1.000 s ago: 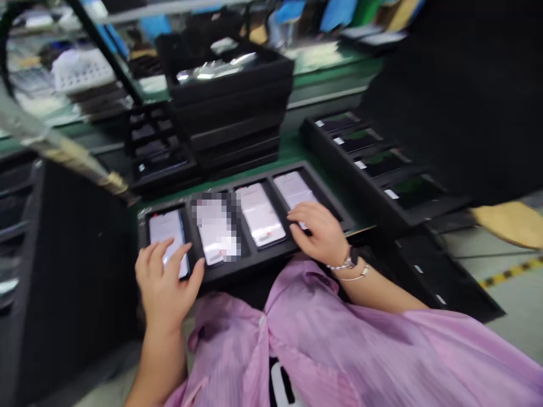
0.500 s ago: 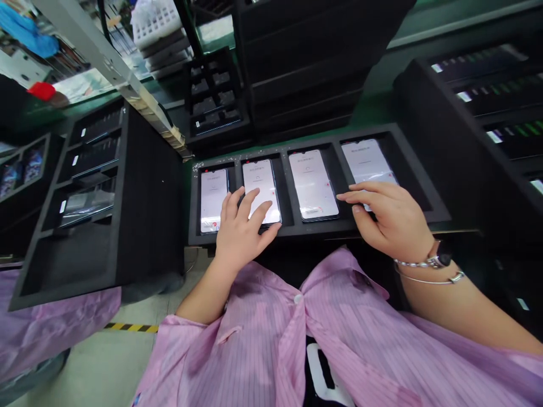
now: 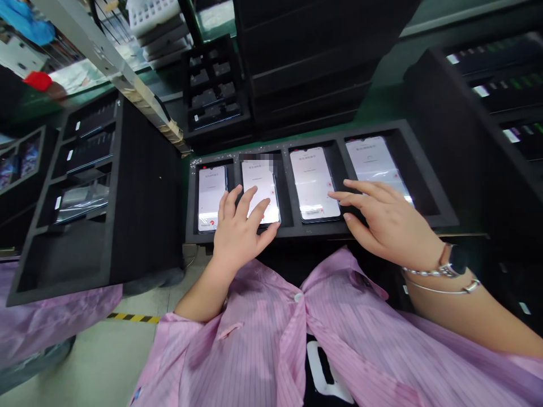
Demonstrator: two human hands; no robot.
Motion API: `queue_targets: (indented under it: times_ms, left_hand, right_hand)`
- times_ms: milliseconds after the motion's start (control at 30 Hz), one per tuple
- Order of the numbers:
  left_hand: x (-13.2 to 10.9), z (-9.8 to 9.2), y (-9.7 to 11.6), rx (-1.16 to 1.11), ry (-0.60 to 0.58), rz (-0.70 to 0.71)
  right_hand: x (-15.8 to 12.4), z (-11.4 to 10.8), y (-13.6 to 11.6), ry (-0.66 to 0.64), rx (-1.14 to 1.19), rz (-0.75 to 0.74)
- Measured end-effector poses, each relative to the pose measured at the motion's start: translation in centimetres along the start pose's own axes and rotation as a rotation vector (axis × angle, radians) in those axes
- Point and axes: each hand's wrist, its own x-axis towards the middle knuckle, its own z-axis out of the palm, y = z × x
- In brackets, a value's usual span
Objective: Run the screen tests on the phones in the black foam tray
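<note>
A black foam tray (image 3: 428,186) lies in front of me with several lit smartphones in its slots. My left hand (image 3: 240,232) rests open, fingers spread, on the second phone from the left (image 3: 259,189), beside the leftmost phone (image 3: 211,196). My right hand (image 3: 388,217) is open with fingers stretched out; its fingertips reach the lower right corner of the third phone (image 3: 313,181), and the palm covers the lower part of the rightmost phone (image 3: 373,161). A watch and bracelets sit on my right wrist. I wear a pink striped smock.
A tall stack of black trays (image 3: 314,62) stands behind the phone tray. A smaller tray (image 3: 214,96) with dark parts lies at back left. A slanted black rack (image 3: 93,186) with phones is at left, another (image 3: 500,96) at right. A pink sleeve (image 3: 46,316) shows at lower left.
The view swung left and closer. My left hand went from the leftmost phone to the second one. My right hand shifted left, fingertips now reaching the third phone.
</note>
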Motion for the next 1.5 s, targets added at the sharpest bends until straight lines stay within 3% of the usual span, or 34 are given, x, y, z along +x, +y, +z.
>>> queue_targets:
  times_ms: [567, 667, 800, 900, 1000, 1100, 1167, 1267, 1500]
  left_hand:
    - [0.3, 0.0, 0.2, -0.002, -0.074, -0.028]
    - [0.1, -0.7, -0.1, -0.067, -0.05, -0.028]
    - [-1.1, -2.9, -2.4, -0.191, 0.085, -0.066]
    - [-2.4, -4.1, -5.3, -0.129, 0.133, -0.08]
    - [-3.5, -4.0, -7.5, -0.055, 0.09, -0.075]
    - [-4.3, -3.3, -7.8, -0.033, 0.062, -0.097]
    - [-4.6, -2.9, -7.4, -0.02, 0.082, -0.128]
    - [-4.6, -2.6, -6.7, 0.022, 0.104, -0.145]
    - [-4.3, -3.0, -6.8, 0.053, 0.122, -0.151]
  right_hand:
    - [0.2, 0.2, -0.1, -0.07, 0.001, -0.041]
    - [-0.5, -0.9, 0.0, 0.058, 0.119, 0.026]
    - [-2.6, -3.1, 0.7, 0.34, 0.118, 0.277]
    - [-4.2, -3.7, 1.8, 0.283, 0.021, 0.356]
    - [-5.1, -3.2, 2.6, 0.237, -0.019, 0.349]
    - [-5.1, -2.7, 2.2, 0.256, -0.039, 0.378]
    - [-4.9, -2.7, 1.8, 0.178, -0.058, 0.436]
    - [-4.7, -2.7, 1.9, 0.134, -0.12, 0.39]
    - [-4.7, -0.8, 2.9, 0.405, -0.1, 0.373]
